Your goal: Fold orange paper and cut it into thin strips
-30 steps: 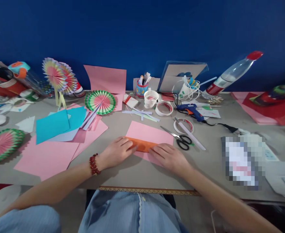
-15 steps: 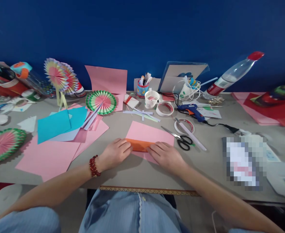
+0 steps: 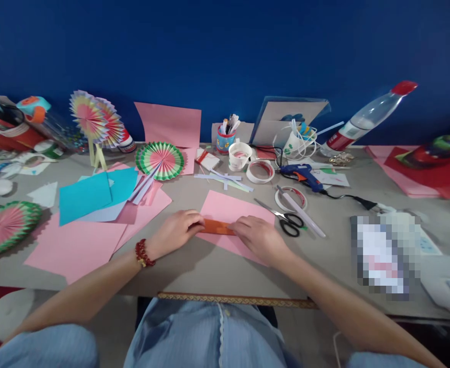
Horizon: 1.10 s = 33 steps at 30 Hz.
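Shifted since 0.5 s ago: L hand up & a bit away from body, w/ red bead bracelet along w/ it; R hand only slightly. Narrower now betw. hands: orange paper. Lying over approx. middle of pink sheet, both ends covered by fingers. L grip: pinched on L end of strip, thumb vs. fingers. R grip: closed on R end, fingers curled over top; thumb hard to make out. Held at both ends prob. to keep strip taut & edge straight. Pink sheet flat on table, prob. serving as smooth backing. Just beside its R edge: scissors, blades angled away L, black handles toward R arm, presumably for quick R-hand pickup. Next to these, translucent stick, resting partly across tape ring. Farther back, glue gun on its side, presumably set there to stay off forearms. At L, blue sheets stacked loosely on other paper, prob. kept as stock within L reach.
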Each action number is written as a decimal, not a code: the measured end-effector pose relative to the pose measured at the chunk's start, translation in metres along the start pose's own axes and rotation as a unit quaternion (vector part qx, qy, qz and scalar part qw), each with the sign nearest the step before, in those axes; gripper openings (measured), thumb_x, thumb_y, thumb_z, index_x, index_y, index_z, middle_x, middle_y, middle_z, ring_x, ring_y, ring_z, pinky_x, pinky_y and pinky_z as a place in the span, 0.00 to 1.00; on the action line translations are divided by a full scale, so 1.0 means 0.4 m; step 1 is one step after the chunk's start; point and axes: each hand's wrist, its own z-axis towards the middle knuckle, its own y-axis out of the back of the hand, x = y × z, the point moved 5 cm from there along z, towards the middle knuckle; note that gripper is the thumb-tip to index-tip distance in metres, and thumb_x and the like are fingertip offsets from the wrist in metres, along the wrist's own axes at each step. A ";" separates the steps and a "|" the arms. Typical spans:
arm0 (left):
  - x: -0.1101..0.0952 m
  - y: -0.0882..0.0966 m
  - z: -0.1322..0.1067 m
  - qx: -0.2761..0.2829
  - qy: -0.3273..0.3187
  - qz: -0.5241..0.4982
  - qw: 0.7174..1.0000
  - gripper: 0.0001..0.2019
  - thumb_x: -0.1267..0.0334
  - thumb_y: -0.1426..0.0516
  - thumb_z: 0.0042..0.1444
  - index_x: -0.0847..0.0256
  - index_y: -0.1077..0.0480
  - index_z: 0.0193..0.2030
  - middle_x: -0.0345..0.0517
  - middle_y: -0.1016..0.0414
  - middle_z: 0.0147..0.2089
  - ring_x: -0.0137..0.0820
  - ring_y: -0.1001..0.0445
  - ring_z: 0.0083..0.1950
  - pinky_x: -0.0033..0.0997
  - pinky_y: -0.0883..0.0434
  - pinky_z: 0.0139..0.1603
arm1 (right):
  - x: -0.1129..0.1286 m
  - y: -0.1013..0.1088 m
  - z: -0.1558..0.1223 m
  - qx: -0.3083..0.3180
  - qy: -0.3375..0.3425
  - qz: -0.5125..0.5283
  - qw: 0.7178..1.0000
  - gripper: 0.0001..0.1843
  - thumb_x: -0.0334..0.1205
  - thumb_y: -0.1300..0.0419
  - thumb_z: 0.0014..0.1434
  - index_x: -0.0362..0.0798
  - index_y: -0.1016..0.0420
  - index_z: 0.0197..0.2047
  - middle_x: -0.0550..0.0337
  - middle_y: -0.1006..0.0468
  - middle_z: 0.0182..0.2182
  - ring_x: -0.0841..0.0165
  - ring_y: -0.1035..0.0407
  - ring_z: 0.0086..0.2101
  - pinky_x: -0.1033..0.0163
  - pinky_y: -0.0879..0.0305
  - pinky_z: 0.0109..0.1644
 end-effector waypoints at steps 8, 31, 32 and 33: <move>0.026 0.019 0.035 0.034 0.029 -0.024 0.999 0.06 0.62 0.43 0.67 0.59 0.25 0.41 0.41 0.21 0.42 0.32 0.24 0.44 0.28 0.33 0.45 | -0.014 -0.001 0.010 0.008 -0.045 0.064 0.997 0.14 0.33 0.50 0.71 0.49 0.25 0.52 0.54 0.20 0.44 0.62 0.27 0.43 0.59 0.33 0.48; 0.030 0.021 0.029 0.064 -0.005 -0.038 0.997 0.07 0.61 0.45 0.67 0.58 0.26 0.41 0.41 0.23 0.42 0.32 0.25 0.45 0.28 0.34 0.48 | -0.024 -0.003 0.022 0.050 -0.055 0.090 0.993 0.11 0.33 0.48 0.69 0.51 0.25 0.47 0.55 0.22 0.44 0.64 0.26 0.44 0.61 0.34 0.48; 0.030 0.021 0.029 0.064 -0.006 -0.038 0.997 0.07 0.61 0.45 0.67 0.58 0.26 0.41 0.41 0.23 0.42 0.32 0.25 0.45 0.28 0.34 0.48 | -0.024 -0.003 0.023 0.050 -0.054 0.090 0.993 0.12 0.33 0.48 0.69 0.51 0.25 0.47 0.55 0.22 0.44 0.64 0.26 0.44 0.61 0.34 0.48; 0.030 0.020 0.029 0.064 -0.006 -0.037 0.997 0.07 0.61 0.45 0.67 0.58 0.26 0.41 0.42 0.23 0.42 0.32 0.25 0.45 0.28 0.34 0.48 | -0.024 -0.002 0.023 0.049 -0.054 0.090 0.993 0.12 0.33 0.48 0.69 0.51 0.25 0.47 0.55 0.22 0.44 0.64 0.26 0.44 0.61 0.34 0.48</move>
